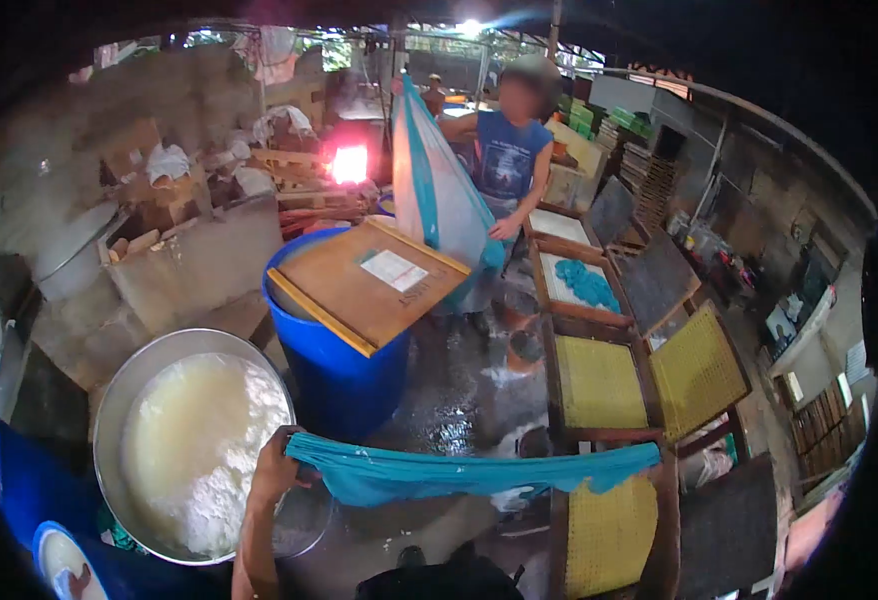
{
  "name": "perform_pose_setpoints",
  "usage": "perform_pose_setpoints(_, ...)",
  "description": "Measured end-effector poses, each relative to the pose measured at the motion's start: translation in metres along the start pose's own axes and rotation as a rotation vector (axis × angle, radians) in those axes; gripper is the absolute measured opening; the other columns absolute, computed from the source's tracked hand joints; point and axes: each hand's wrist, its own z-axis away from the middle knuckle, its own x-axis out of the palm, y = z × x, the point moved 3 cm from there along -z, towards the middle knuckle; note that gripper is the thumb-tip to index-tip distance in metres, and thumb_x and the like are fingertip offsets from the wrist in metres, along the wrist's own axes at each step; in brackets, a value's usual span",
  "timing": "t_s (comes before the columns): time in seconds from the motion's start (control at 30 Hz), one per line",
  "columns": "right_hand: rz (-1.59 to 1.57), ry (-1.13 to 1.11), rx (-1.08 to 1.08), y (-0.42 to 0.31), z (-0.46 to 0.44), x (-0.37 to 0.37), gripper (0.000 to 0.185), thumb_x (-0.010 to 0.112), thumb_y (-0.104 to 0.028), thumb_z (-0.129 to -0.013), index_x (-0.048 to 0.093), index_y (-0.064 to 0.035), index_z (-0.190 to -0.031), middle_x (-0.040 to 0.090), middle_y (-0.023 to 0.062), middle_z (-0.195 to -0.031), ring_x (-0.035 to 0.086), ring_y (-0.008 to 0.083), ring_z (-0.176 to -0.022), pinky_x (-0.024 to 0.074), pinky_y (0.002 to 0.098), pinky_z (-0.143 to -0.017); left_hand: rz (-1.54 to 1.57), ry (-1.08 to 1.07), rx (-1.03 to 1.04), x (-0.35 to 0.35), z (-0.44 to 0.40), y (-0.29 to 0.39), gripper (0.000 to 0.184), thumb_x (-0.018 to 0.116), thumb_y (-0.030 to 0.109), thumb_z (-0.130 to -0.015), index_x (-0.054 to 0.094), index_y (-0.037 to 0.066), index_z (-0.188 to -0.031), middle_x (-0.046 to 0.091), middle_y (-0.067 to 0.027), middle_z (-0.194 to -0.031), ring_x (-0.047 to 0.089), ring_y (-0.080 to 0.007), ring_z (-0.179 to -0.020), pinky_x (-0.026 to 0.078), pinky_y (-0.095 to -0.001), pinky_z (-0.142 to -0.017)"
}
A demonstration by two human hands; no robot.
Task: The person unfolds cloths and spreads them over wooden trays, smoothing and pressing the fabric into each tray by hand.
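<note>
My left hand point(277, 468) grips the gathered end of a wet teal cloth point(469, 475), near the rim of a large round metal vat point(109, 430). White curd-like lumps point(209, 505) and cloudy pale liquid point(184, 420) fill the vat. The cloth stretches to the right, its far end reaching over a wooden-framed tray with a yellow perforated surface point(609, 530). My right hand does not show.
A blue barrel point(349, 375) carries a wooden board point(359, 295). Beyond it a person point(509, 160) holds up a teal-and-white cloth point(439, 190). Framed trays line the right, one holding a bunched teal cloth point(587, 283). A fire point(350, 164) glows behind; the floor point(449, 390) looks wet.
</note>
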Motion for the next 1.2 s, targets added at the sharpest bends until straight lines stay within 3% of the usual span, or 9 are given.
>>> perform_pose_setpoints(0.1,-0.954,-0.311,0.647,-0.066,0.039,-0.029,0.031,0.055,-0.039,-0.105,0.06,-0.0152,-0.123,0.067,0.0016,-0.104,0.068,0.0185,-0.092,0.0547,0.0359,-0.076,-0.048,-0.143,-0.064,0.007,-0.005,-0.009,0.037,0.042,0.016,-0.105,0.05,0.005,-0.14,0.067,-0.0123,-0.118,0.07,-0.0313,-0.098,0.065,-0.0458,-0.065)
perform_pose_setpoints(0.23,-1.004,-0.07,0.433,-0.094,0.057,-0.112,0.034,0.05,-0.041,-0.107,0.064,-0.0146,-0.122,0.065,-0.0016,-0.113,0.06,0.0135,-0.104,0.05,0.0347,-0.09,-0.148,-0.156,0.18,0.01,-0.026,0.013,0.054,0.047,0.045,-0.109,0.055,0.006,-0.145,0.061,-0.0082,-0.138,0.058,-0.0199,-0.124,0.046,-0.0368,-0.107)
perform_pose_setpoints(0.37,-1.123,0.321,0.327,-0.083,0.048,-0.266,0.041,0.052,-0.048,-0.106,0.067,-0.0144,-0.125,0.068,-0.0003,-0.116,0.063,0.0152,-0.108,0.0461,0.0372,-0.103,-0.198,0.007,0.421,-0.015,-0.062,0.068,0.049,0.048,0.039,-0.108,0.061,0.004,-0.139,0.065,-0.0098,-0.134,0.058,-0.0221,-0.126,0.044,-0.0384,-0.108)
perform_pose_setpoints(0.47,-0.81,0.724,0.113,-0.144,0.043,-0.385,0.047,0.059,-0.042,-0.104,0.06,-0.0077,-0.136,0.065,0.003,-0.12,0.06,0.0164,-0.11,0.047,0.0369,-0.1,-0.301,0.127,0.814,0.01,-0.082,0.163,0.05,0.056,0.036,-0.104,0.059,0.001,-0.139,0.065,-0.0111,-0.131,0.059,-0.0208,-0.122,0.048,-0.0351,-0.103)
perform_pose_setpoints(0.7,0.354,0.664,-0.744,-0.171,0.059,-0.613,0.039,0.069,-0.022,-0.095,0.067,0.0039,-0.125,0.069,0.0213,-0.12,0.062,0.0279,-0.105,0.0497,0.0428,-0.097,-0.173,0.036,1.139,0.125,-0.144,0.337,0.048,0.054,0.03,-0.104,0.053,0.006,-0.145,0.068,-0.009,-0.117,0.063,-0.0182,-0.109,0.05,-0.0331,-0.1)
perform_pose_setpoints(0.87,0.647,0.843,-0.57,-0.15,0.102,-0.712,0.035,0.057,-0.02,-0.1,0.066,0.0106,-0.115,0.07,0.0183,-0.106,0.063,0.0281,-0.098,0.0508,0.0406,-0.09,-0.346,-0.126,1.255,0.219,-0.147,0.417,0.049,0.053,0.028,-0.104,0.051,0.008,-0.149,0.069,-0.0086,-0.114,0.065,-0.0172,-0.107,0.051,-0.0329,-0.101)
perform_pose_setpoints(1.07,1.944,0.3,-0.315,-0.08,0.183,-0.81,0.042,0.05,-0.024,-0.101,0.06,0.0016,-0.132,0.066,0.0225,-0.124,0.061,0.036,-0.114,0.0491,0.0474,-0.099,-0.729,-0.431,1.205,0.329,-0.107,0.455,0.053,0.059,0.03,-0.102,0.052,0.006,-0.148,0.065,-0.0093,-0.133,0.065,-0.0189,-0.117,0.056,-0.0358,-0.098)
perform_pose_setpoints(1.13,1.932,0.276,-0.42,-0.057,0.179,-0.817,0.039,0.054,-0.023,-0.096,0.063,-0.0011,-0.128,0.068,0.0243,-0.117,0.062,0.0389,-0.112,0.0493,0.0508,-0.099,-0.63,-0.574,1.067,0.368,-0.115,0.455,0.052,0.06,0.033,-0.103,0.053,0.007,-0.147,0.062,-0.0083,-0.139,0.065,-0.0198,-0.119,0.056,-0.0373,-0.098)
perform_pose_setpoints(1.2,1.171,0.244,0.239,0.001,0.163,-0.847,0.037,0.063,-0.016,-0.089,0.069,-0.0047,-0.124,0.072,0.0196,-0.115,0.065,0.0356,-0.114,0.0529,0.045,-0.098,-0.577,-0.731,0.988,0.42,-0.119,0.441,0.054,0.063,0.036,-0.102,0.053,0.008,-0.147,0.059,-0.0067,-0.143,0.066,-0.0209,-0.12,0.057,-0.0381,-0.094)
